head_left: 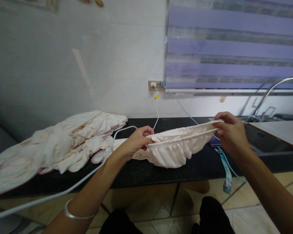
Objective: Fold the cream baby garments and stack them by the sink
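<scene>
A cream cloth garment with a gathered elastic band (172, 151) is stretched between my two hands above the dark counter. My left hand (143, 138) pinches one end of the band, fingers closed on the cloth. At the opposite end, my right hand (228, 128) grips the band between thumb and fingers. The band opens into a long narrow loop, and gathered fabric sags beneath it. Part of the cream cloth trails leftward behind my left wrist. A large crumpled heap of cream fabric with pinkish edging (75, 139) lies to the left.
A white cable (83, 178) crosses in front of the heap, near my left forearm. From the wall socket (156, 85) run a thin white cord and a teal cord (180, 100). A teal strap (226, 175) hangs over the counter edge (146, 180). The sink (261, 139) and tap stand right.
</scene>
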Demonstrator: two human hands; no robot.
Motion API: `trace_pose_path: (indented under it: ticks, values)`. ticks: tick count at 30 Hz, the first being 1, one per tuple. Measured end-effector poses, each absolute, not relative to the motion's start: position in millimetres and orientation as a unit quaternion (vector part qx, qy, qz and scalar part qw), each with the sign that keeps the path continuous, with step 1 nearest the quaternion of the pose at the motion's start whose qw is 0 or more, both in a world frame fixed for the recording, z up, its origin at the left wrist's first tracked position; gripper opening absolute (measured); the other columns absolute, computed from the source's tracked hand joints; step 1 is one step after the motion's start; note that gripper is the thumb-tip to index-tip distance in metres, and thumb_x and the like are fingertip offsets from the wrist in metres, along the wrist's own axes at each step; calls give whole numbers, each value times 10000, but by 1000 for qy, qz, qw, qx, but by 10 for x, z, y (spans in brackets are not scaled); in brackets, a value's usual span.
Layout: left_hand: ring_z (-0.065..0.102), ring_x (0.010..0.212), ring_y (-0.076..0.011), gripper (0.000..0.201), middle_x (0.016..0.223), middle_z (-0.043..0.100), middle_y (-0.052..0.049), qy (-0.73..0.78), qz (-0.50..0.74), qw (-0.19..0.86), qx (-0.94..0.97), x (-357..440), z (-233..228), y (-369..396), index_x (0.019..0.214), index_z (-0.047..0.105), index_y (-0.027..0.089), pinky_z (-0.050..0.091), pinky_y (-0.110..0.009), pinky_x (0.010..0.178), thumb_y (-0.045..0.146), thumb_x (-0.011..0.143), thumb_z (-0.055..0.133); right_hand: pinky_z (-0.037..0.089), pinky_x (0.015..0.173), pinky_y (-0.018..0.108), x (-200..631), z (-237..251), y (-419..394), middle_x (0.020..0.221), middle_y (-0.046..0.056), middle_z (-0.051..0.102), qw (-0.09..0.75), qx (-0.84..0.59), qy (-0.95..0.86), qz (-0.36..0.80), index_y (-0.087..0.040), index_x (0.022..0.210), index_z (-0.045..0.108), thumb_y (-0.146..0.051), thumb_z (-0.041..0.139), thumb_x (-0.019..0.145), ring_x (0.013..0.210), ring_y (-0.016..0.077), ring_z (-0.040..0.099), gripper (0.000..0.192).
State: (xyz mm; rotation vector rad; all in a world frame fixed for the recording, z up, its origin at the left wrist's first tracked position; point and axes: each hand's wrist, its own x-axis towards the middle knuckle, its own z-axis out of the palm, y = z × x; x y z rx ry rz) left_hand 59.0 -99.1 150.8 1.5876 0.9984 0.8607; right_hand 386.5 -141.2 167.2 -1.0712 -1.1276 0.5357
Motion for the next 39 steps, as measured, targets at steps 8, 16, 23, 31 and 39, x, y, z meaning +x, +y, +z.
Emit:
trace_pose_path:
  ticks: [8, 16, 23, 31, 39]
  values:
    - [543, 851, -207, 190, 874, 521, -44, 481, 412, 167, 755, 593, 1614, -1074, 702, 637, 176, 426, -313, 741, 97, 604, 495, 358, 644, 283, 3812, 1451, -1719, 759, 3, 487, 395, -496, -744, 209, -219, 722, 478, -217, 498, 771, 730, 167, 456, 53]
    - [470, 758, -182, 136, 834, 442, -14, 472, 366, 267, 757, 594, 1644, -1089, 703, 470, 202, 334, -285, 641, 151, 596, 536, 311, 574, 272, 3711, 1361, -1852, 686, -13, 393, 358, -509, -689, 372, -227, 678, 377, -283, 489, 679, 644, 157, 395, 126]
    - [385, 619, -153, 167, 646, 408, 33, 435, 357, 376, 736, 514, 1557, -1063, 693, 399, 220, 249, -265, 576, 210, 573, 514, 282, 558, 252, 3777, 1214, -1799, 673, -39, 368, 384, -507, -682, 360, -226, 698, 372, -374, 572, 767, 628, 131, 366, 258]
    - [402, 636, -162, 206, 626, 391, 37, 544, 399, 57, 736, 551, 1506, -1172, 687, 337, 223, 200, -297, 613, 112, 677, 510, 343, 606, 268, 4118, 1065, -1380, 694, -26, 473, 461, -591, -653, 109, -234, 764, 459, -358, 598, 792, 657, 151, 448, 188]
    - [446, 695, -164, 329, 732, 459, -10, 455, 345, 88, 817, 916, 1472, -1433, 557, 288, 203, 271, -293, 621, 178, 717, 574, 454, 504, 287, 4135, 971, -1005, 635, 25, 583, 484, -644, -485, 340, -214, 805, 540, -496, 614, 843, 531, 165, 568, 294]
